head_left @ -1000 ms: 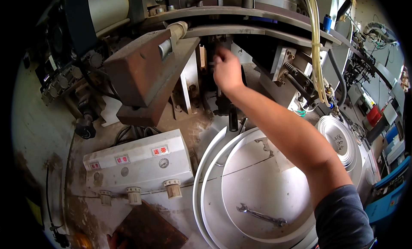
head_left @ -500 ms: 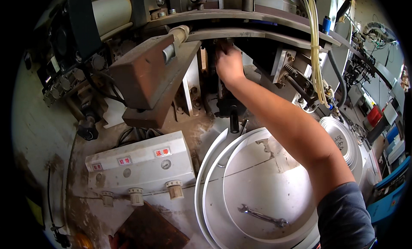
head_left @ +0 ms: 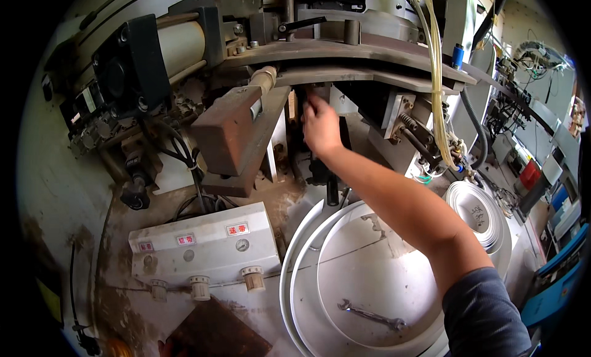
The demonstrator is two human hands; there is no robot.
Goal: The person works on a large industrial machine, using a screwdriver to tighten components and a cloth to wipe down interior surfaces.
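My right hand [head_left: 321, 128] reaches up beneath the curved metal plate [head_left: 320, 49] of a machine. Its fingers are bent together at a dark upright part under the plate's edge; what they grip is hidden. Just below the hand hangs a black cylindrical handle [head_left: 332, 190]. A rusty brown metal block [head_left: 226, 132] juts out to the left of it. Of my left hand, at most a dark reddish bit [head_left: 164, 347] shows at the lower edge, beside a dark brown flat plate [head_left: 215, 332]; its fingers cannot be made out.
A white control box [head_left: 203, 249] with several knobs stands at lower left. Under my forearm lies a large white ring [head_left: 323, 295] with an open-ended wrench [head_left: 372, 316] inside it. To the right are a coiled white strap roll [head_left: 465, 200] and hanging clear tubes [head_left: 438, 92].
The whole view has shifted, so the machine sits lower in the picture. My right hand is slightly farther left against the machine, and more of its fingers show.
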